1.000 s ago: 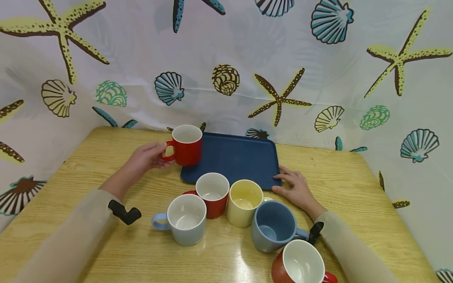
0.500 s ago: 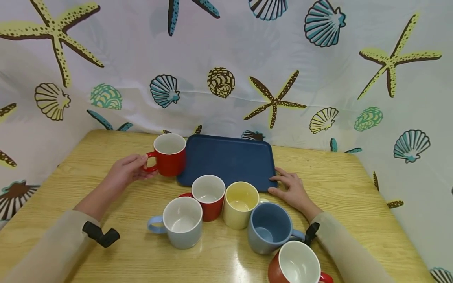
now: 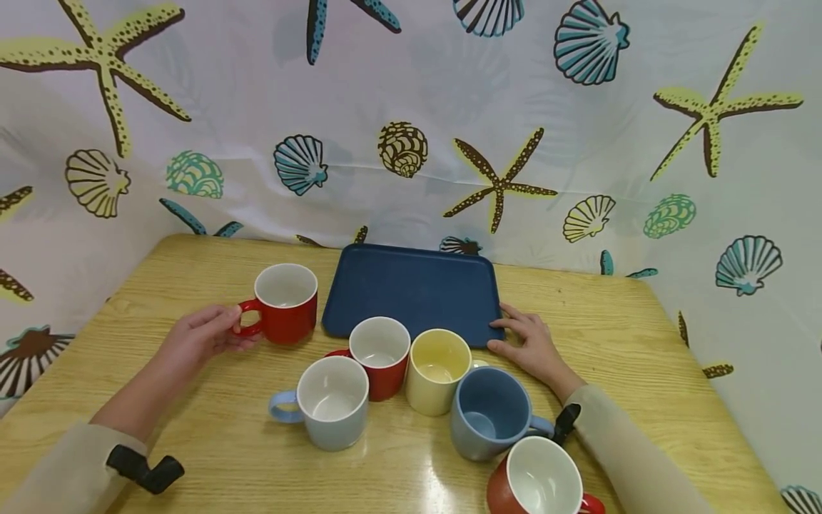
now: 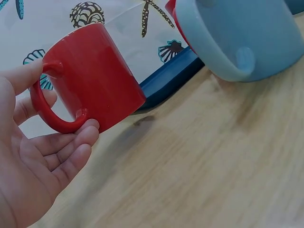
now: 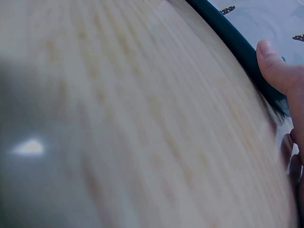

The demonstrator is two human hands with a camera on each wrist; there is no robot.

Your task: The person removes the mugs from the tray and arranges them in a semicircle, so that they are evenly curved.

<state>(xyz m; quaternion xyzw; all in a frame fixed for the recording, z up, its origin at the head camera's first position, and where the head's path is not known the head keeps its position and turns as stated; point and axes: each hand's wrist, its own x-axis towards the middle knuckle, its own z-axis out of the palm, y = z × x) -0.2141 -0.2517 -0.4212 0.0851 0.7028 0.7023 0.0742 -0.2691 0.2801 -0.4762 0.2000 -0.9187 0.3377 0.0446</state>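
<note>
In the head view my left hand pinches the handle of a red mug, white inside, left of a dark blue tray. The left wrist view shows this mug upright-to-tilted in the picture, with thumb and fingers at its handle; whether its base touches the table is unclear. My right hand rests relaxed at the tray's front right corner, fingertips on the side edge and thumb by the front edge. In the right wrist view the thumb touches the tray rim.
In front of the tray stand a second red mug, a yellow mug, a light blue mug and a darker blue mug. Another red mug sits by the right forearm. A shell-patterned cloth hangs behind the wooden table.
My left hand has carried the red mug from above the tray's left end, leftward and toward me, down beside the tray. The right hand has stayed at the tray corner.
</note>
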